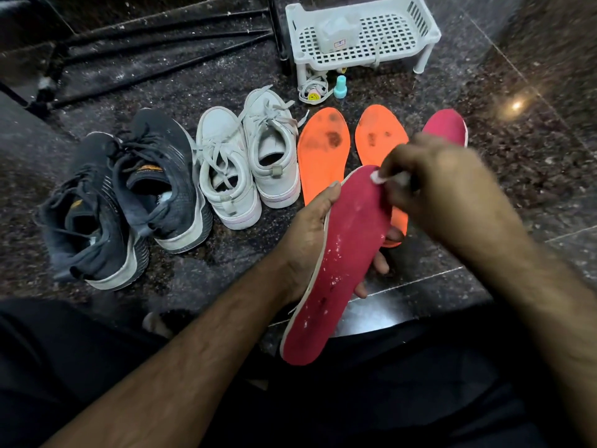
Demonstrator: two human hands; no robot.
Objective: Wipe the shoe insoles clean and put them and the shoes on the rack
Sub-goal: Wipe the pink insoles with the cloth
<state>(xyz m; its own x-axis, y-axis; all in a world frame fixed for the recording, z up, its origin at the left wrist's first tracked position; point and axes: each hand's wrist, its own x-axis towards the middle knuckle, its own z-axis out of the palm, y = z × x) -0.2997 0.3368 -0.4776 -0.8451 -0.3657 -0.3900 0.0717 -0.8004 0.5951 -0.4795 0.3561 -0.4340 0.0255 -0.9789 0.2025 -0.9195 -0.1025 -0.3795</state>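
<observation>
While four shoes wait, four insoles show.

Pink insole, flecked white. Two orange insoles, smudged dark. White sneakers, black pair, white rack.

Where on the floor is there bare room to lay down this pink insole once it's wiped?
Bare floor lies right of the second pink insole, and more in front of the white shoes, beside the left hand. The row from the black shoes to the orange insoles is crowded.
</observation>
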